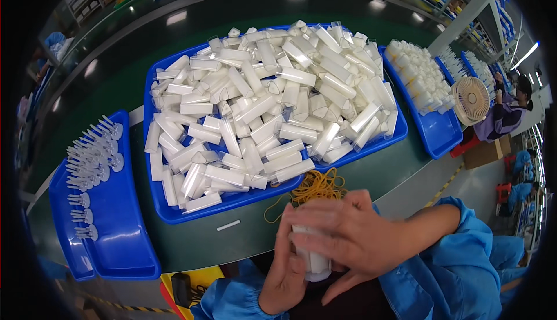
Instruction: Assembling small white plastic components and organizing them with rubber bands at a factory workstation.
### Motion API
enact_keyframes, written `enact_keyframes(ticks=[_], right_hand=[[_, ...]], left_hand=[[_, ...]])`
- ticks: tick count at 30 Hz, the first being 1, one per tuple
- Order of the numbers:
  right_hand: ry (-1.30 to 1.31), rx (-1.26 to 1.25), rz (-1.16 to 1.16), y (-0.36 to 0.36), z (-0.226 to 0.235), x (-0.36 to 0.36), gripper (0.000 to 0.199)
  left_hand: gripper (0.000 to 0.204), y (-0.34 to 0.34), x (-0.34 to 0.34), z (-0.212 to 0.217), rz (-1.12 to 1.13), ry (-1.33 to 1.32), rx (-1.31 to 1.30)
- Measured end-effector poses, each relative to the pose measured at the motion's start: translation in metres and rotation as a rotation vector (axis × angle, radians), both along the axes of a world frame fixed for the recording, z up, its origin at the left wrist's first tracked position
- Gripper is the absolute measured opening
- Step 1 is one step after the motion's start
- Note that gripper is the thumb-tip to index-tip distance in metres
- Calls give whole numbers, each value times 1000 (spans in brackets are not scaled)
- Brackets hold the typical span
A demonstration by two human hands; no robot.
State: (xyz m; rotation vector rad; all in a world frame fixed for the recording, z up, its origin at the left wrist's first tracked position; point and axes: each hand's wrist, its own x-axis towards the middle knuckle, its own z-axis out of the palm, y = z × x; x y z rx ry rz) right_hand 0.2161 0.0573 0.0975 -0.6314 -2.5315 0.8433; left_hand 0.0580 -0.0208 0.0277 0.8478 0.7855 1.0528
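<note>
A white plastic piece, roughly cylindrical with a wider clear lower rim [316,264], stands between my two hands near the table's front edge. My left hand [285,279] is closed around its left side, fingers pointing up. Over its top and right side lies my right hand [360,241], its fingers bent across the piece and slightly blurred, the thumb lower down. The hands cover most of the piece, so its exact kind cannot be made out. Just beyond them sits a tangle of yellow rubber bands [319,186].
A big blue tray [168,214] is heaped with white sleeves in clear film. At left, blue trays [125,250] carry clear stemmed parts [96,154]. Another blue tray [438,134] holds bagged white parts, beside a small fan [470,100]. A white strip [228,225] lies on the green table.
</note>
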Motion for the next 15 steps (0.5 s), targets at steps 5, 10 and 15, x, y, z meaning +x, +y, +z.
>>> enact_keyframes(ticks=[5,10,15], right_hand=[[49,310,110,-23,-24,6,62],[47,214,258,-25,-36,9,60],[73,24,161,5,-35,38,58]], left_hand=[[44,-3,-6,-23,-289,44,256],[31,0,2,-17,-349,-314,66],[21,-2,3,-11,-211,-381,-46]])
